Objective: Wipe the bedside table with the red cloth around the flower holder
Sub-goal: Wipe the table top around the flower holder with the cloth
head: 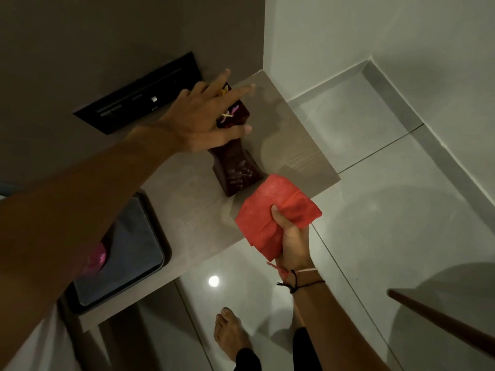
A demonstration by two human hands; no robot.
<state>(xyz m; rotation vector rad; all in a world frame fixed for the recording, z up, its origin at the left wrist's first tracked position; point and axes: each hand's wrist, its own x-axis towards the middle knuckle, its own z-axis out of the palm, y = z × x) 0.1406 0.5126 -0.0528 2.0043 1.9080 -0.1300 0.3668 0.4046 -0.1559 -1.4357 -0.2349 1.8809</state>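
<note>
A dark brown carved wooden flower holder (235,167) stands on the pale wood bedside table (289,135), with small pink and yellow flowers at its top. My left hand (203,119) is over its top, thumb and fingers spread around the upper part, touching it. My right hand (289,236) grips a folded red cloth (273,210) at the table's front edge, just beside the holder's base. The cloth hangs partly over the edge.
A dark tray (128,253) with something pink on it sits at the table's left end. A black switch panel (139,95) is on the wall behind. Glossy tiled floor (375,210), my bare foot (230,333) and a wooden edge (439,314) lie below right.
</note>
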